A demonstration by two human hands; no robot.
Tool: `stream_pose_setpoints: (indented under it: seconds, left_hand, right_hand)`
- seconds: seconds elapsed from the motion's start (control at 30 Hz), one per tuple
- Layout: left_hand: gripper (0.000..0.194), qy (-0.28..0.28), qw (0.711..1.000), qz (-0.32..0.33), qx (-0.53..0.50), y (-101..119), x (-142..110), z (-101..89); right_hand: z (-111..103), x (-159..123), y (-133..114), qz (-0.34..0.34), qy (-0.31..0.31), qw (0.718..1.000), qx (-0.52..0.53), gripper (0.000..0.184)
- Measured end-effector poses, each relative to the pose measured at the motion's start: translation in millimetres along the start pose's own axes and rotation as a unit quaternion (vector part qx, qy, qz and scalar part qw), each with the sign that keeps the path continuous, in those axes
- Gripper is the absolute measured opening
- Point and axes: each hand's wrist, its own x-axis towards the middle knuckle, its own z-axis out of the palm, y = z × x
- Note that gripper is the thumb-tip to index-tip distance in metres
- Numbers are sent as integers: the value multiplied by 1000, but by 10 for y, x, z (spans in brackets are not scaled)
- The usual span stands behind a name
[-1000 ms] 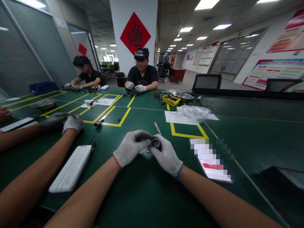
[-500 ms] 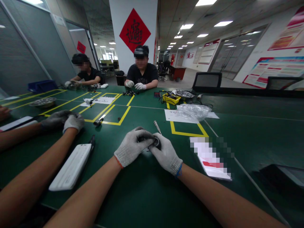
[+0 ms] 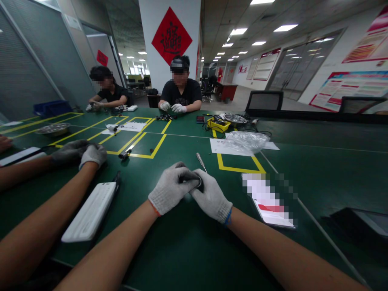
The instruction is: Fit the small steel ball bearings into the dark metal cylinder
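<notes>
Both of my hands wear whitish knit gloves and meet over the green table. Between them is a small dark round part [image 3: 199, 183] with a pale rim, mostly covered by fingers. My left hand [image 3: 172, 186] closes on it from the left, its thumb pressed over the part. From the right, my right hand [image 3: 210, 196] wraps round the same part. Just beyond my right fingers lies a screwdriver [image 3: 200, 161] with a ribbed handle, its shaft pointing toward me.
At left, a co-worker's gloved hands [image 3: 92, 155] reach in near a white power bank [image 3: 91, 212]. A phone [image 3: 269, 202] lies at right. Farther off are a plastic bag [image 3: 247, 142], a yellow tray [image 3: 218, 126] and a dark cylindrical part [image 3: 125, 153]. Two people sit opposite.
My left hand has shifted slightly right and its fingers now cover more of the round part. My right hand stays nearly in place.
</notes>
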Motion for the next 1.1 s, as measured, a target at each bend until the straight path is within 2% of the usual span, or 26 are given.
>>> stream_pose_setpoints:
  seconds: [0.17,0.3,0.43,0.5,0.63,0.7,0.77,0.87,0.93,1.1]
  left_hand:
    - [3,-4,993,21,114,71,-1,-28]
    - [4,-8,986,27,165,99,-2,-26]
    - [8,-26,987,49,151,89,-5,-50]
    - [14,-18,991,53,124,73,0,-79]
    - [23,33,993,-9,114,-15,36,-134]
    - [24,4,985,-56,165,-88,57,-136]
    - [26,-66,969,-83,222,-162,68,-113]
    - [27,-156,950,-72,259,-242,68,-53]
    - [27,-176,946,-60,266,-266,67,-21]
    - [21,-180,945,-72,263,-273,88,-24]
  right_hand:
    - [14,-9,33,-9,-4,1000,-6,12]
    - [12,-13,49,-13,3,1000,-11,13]
    - [10,-8,52,2,10,1000,-2,10]
    - [7,0,55,15,20,1000,12,7]
    - [-11,23,77,39,50,997,36,10]
    - [-22,36,94,45,55,997,42,11]
    - [-31,48,113,50,53,996,48,12]
    - [-32,58,135,58,51,995,59,15]
    - [-26,61,138,62,50,995,63,16]
    - [-13,61,111,70,51,994,61,15]
